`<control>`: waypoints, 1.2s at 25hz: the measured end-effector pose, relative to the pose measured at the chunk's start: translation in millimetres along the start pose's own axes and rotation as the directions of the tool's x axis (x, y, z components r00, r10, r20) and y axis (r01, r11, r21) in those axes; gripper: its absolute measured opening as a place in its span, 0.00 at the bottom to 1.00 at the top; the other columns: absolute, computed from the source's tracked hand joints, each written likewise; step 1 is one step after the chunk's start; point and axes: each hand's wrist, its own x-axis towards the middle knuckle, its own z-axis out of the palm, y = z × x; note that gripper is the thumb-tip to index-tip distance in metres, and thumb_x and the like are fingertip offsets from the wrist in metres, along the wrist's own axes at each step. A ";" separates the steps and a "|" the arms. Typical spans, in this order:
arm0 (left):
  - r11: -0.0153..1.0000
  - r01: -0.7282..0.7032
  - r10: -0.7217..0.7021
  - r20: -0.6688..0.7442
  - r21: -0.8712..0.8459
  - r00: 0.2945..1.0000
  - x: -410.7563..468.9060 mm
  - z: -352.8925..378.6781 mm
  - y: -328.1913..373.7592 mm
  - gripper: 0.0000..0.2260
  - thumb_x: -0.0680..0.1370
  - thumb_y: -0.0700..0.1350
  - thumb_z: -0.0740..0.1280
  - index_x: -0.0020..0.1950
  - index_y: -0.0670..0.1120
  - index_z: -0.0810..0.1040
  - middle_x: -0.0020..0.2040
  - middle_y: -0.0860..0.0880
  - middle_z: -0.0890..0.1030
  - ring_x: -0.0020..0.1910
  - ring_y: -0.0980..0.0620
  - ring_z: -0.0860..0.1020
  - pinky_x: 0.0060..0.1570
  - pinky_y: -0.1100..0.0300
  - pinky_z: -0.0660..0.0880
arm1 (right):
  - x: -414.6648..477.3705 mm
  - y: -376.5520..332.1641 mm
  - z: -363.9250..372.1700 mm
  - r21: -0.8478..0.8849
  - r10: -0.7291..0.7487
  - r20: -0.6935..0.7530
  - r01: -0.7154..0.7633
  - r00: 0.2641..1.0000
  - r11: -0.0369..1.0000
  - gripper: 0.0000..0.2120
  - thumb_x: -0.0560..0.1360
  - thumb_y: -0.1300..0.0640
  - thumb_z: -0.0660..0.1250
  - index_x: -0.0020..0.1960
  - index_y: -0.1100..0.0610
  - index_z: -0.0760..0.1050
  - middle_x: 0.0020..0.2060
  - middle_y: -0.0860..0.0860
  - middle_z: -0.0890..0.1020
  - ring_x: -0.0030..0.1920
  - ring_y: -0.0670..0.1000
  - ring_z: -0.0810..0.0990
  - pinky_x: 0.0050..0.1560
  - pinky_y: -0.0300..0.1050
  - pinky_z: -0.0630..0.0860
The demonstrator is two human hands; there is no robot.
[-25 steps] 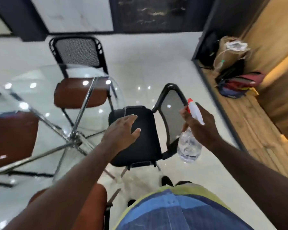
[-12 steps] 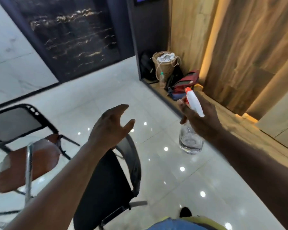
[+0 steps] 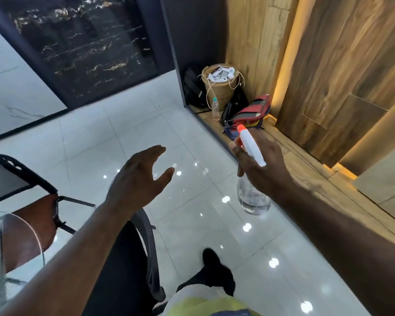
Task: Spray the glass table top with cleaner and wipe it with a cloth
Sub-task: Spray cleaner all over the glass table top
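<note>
My right hand [image 3: 260, 165] grips a clear spray bottle [image 3: 252, 197] with a white head and an orange nozzle, held upright in the air over the white floor. My left hand [image 3: 137, 181] hovers open above the black chair [image 3: 128, 258], fingers spread, touching nothing. Only the rounded edge of the glass table top [image 3: 21, 226] shows at the lower left, far from both hands. No cloth is in view.
A chair with a brown seat [image 3: 32, 222] and a black mesh back stands at the left behind the table edge. A wicker basket [image 3: 221, 87], a small bottle and bags [image 3: 249, 115] sit on a wooden ledge at the wall. Glossy white tiles cover the floor.
The view has swung right, away from the glass table, toward the wooden wall. My left hand lifted off the black chair's seat. The right hand keeps its hold on the bottle.
</note>
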 end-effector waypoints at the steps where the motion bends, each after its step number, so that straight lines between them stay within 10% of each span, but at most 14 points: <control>1: 1.000 0.025 -0.025 -0.009 -0.004 1.000 14.0 5.2 -6.5 0.28 0.80 0.60 0.68 0.79 0.58 0.68 0.77 0.59 0.70 0.76 0.56 0.66 0.69 0.57 0.67 | 16.7 5.0 8.6 0.012 0.031 0.027 -0.032 0.999 0.999 0.11 0.85 0.49 0.69 0.59 0.57 0.76 0.40 0.55 0.81 0.31 0.50 0.83 0.34 0.40 0.81; 11: 0.965 0.198 -0.220 -0.119 -0.172 0.968 182.9 27.8 -98.6 0.28 0.77 0.60 0.72 0.76 0.60 0.71 0.74 0.58 0.73 0.72 0.55 0.73 0.71 0.55 0.71 | 231.8 30.7 103.5 0.021 -0.016 0.220 0.012 0.975 1.000 0.12 0.84 0.53 0.70 0.44 0.48 0.72 0.29 0.47 0.78 0.27 0.46 0.81 0.33 0.33 0.74; 18: 0.946 0.309 -0.322 -0.196 -0.093 0.926 267.7 15.7 -160.3 0.28 0.78 0.60 0.70 0.76 0.55 0.72 0.74 0.58 0.74 0.73 0.57 0.71 0.71 0.60 0.69 | 365.7 45.2 198.7 0.161 -0.063 0.475 -0.016 0.878 0.987 0.12 0.84 0.52 0.70 0.46 0.58 0.76 0.32 0.55 0.80 0.25 0.57 0.82 0.35 0.46 0.78; 24: 0.847 0.530 -0.523 -0.251 -0.042 0.815 313.3 3.6 -218.5 0.28 0.79 0.59 0.70 0.76 0.51 0.72 0.74 0.54 0.75 0.74 0.53 0.72 0.70 0.51 0.73 | 482.2 35.5 305.5 0.275 -0.119 0.712 -0.118 0.692 0.954 0.15 0.85 0.52 0.70 0.45 0.62 0.79 0.40 0.62 0.82 0.26 0.62 0.82 0.39 0.52 0.79; 30: 0.636 0.759 -0.745 -0.368 -0.141 0.556 309.4 -5.0 -247.7 0.27 0.78 0.55 0.73 0.74 0.45 0.75 0.72 0.48 0.78 0.72 0.50 0.74 0.72 0.52 0.72 | 538.8 1.1 416.7 0.314 -0.255 0.869 -0.074 0.425 0.947 0.14 0.83 0.55 0.72 0.42 0.62 0.80 0.39 0.62 0.82 0.26 0.62 0.83 0.31 0.40 0.77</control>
